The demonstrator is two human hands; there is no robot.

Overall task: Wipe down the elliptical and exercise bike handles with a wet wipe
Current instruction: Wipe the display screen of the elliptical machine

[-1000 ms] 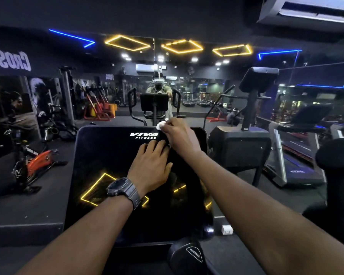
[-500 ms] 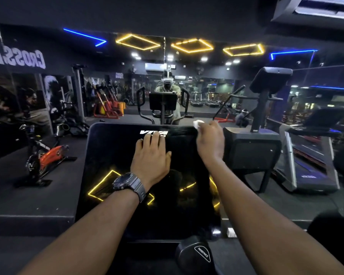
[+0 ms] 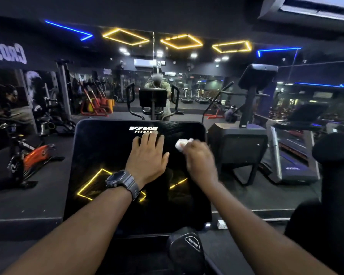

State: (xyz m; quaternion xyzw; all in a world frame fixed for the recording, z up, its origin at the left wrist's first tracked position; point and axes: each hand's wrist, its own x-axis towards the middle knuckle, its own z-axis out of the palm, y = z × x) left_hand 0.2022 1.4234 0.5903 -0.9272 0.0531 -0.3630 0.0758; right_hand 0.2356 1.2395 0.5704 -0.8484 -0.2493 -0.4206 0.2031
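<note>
Wet wipe (image 3: pixel 182 144), white and crumpled into a small ball, is pinched in the curled fingers of the right hand (image 3: pixel 201 161), and it sticks out past the fingertips. This hand is blurred, and it is over the right side of a big black glossy screen (image 3: pixel 107 155), not far below the top right corner. I cannot tell for sure if the wipe touches the glass. The left hand (image 3: pixel 148 155) lies flat on the same screen, just beside the right hand, with straight fingers close together; it holds nothing, and the fingertips reach a white logo near the top edge. On the left wrist there is a dark watch (image 3: pixel 121 182). The screen shows yellow line reflections in its lower half. Below the bottom edge of the screen a round black knob (image 3: pixel 187 249) with a small white label is visible. To the left of the screen an orange and black exercise bike (image 3: pixel 28 157) stands on the dark floor. To the right stands another dark machine (image 3: pixel 244 143) with a tall post, and further right a treadmill (image 3: pixel 292 153). Behind the screen a wall mirror (image 3: pixel 197 92) shows a person at the machine.
</note>
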